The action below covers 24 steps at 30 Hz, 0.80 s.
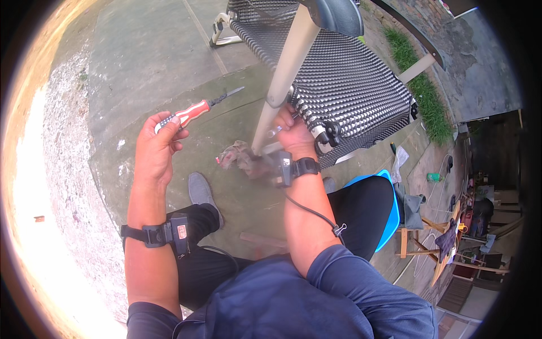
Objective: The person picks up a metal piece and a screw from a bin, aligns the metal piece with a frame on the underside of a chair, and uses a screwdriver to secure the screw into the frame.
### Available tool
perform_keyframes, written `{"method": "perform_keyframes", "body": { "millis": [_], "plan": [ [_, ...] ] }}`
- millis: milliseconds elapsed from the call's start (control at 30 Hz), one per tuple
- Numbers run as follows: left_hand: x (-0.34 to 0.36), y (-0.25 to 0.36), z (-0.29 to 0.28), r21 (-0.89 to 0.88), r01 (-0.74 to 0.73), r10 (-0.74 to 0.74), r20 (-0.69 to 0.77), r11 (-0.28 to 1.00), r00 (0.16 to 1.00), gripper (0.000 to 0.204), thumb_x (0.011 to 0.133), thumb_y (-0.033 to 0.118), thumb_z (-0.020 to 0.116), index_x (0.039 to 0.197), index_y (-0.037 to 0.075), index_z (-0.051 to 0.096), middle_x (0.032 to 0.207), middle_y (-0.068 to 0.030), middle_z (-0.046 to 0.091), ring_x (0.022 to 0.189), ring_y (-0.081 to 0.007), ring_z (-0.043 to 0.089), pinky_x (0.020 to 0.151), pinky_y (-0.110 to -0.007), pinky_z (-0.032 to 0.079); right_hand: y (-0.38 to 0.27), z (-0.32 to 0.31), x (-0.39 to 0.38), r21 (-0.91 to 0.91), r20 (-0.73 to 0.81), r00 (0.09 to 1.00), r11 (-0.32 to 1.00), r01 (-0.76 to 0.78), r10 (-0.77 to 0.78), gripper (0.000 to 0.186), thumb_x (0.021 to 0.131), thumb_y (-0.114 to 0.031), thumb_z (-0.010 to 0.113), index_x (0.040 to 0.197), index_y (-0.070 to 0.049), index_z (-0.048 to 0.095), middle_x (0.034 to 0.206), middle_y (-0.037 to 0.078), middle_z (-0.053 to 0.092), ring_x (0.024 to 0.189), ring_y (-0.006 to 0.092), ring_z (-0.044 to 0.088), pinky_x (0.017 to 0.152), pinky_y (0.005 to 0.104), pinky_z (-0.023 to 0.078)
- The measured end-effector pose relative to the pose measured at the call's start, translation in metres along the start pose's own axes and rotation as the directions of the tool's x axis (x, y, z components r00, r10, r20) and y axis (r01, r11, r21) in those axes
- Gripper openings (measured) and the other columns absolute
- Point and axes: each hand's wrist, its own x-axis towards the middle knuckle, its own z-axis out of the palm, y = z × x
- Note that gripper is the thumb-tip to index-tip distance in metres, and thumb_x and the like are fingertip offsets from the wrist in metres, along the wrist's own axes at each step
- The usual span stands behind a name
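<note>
My left hand [165, 135] is closed around the red and white handle of a screwdriver [192, 113]. Its metal shaft points up and to the right, with a dark patch near the handle. My right hand [294, 133] is at a folding chair [350, 73] with a black and white woven seat, beside its beige frame tube [280, 79]. The fingers there are curled close to a joint and partly hidden by the tube. A small clear piece shows by the palm; whether I grip it I cannot tell.
A crumpled rag [240, 156] lies on the green-grey ground below the tube. A blue stool or tub [389, 226] is beside my right leg. Wooden trestles [420, 243], cables and a green object [434, 177] stand or lie to the right; grass [420, 93] grows behind the chair.
</note>
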Motion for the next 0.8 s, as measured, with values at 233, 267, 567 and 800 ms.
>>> {"method": "perform_keyframes", "body": {
  "millis": [233, 267, 567, 800],
  "plan": [
    [0.001, 0.0, 0.0, 0.004, 0.001, -0.001, -0.006, 1.0, 1.0, 0.039, 0.093, 0.017, 0.067, 0.124, 0.002, 0.049, 0.102, -0.0079, 0.066, 0.082, -0.0142, 0.064, 0.063, -0.025, 0.045, 0.006, 0.006, -0.007, -0.497, -0.029, 0.975, 0.85, 0.175, -0.218, 0.022, 0.091, -0.028, 0.053, 0.09, -0.007, 0.055, 0.077, 0.003, 0.051, 0.056, 0.0152, 0.04, 0.048, 0.0271, 0.029],
    [0.001, 0.0, 0.0, 0.006, 0.003, -0.003, -0.006, 1.0, 1.0, 0.039, 0.093, 0.017, 0.067, 0.124, 0.002, 0.049, 0.102, -0.0079, 0.066, 0.082, -0.0142, 0.064, 0.063, -0.025, 0.045, 0.004, 0.0, -0.004, -0.555, -0.049, 0.966, 0.811, 0.185, -0.253, 0.022, 0.093, -0.029, 0.052, 0.09, -0.008, 0.055, 0.077, 0.003, 0.052, 0.056, 0.015, 0.04, 0.048, 0.0268, 0.029],
    [0.003, -0.001, 0.006, 0.033, 0.011, -0.01, -0.02, 0.999, 1.0, 0.042, 0.092, 0.017, 0.068, 0.125, 0.002, 0.049, 0.101, -0.0081, 0.066, 0.082, -0.0146, 0.064, 0.063, -0.025, 0.045, 0.014, -0.001, -0.015, -0.796, -0.16, 0.863, 0.579, 0.174, -0.48, 0.013, 0.1, -0.021, 0.055, 0.101, -0.009, 0.06, 0.083, 0.002, 0.061, 0.063, 0.0131, 0.055, 0.05, 0.026, 0.04],
    [0.004, -0.003, 0.007, 0.049, 0.016, -0.015, -0.024, 0.999, 1.0, 0.042, 0.092, 0.017, 0.068, 0.125, 0.001, 0.049, 0.101, -0.0081, 0.066, 0.082, -0.0146, 0.064, 0.063, -0.025, 0.045, 0.014, 0.003, -0.016, -0.726, -0.148, 0.864, 0.647, 0.235, -0.481, 0.011, 0.1, -0.018, 0.055, 0.103, -0.009, 0.061, 0.086, 0.003, 0.062, 0.067, 0.0151, 0.057, 0.056, 0.0251, 0.043]
  ]
}}
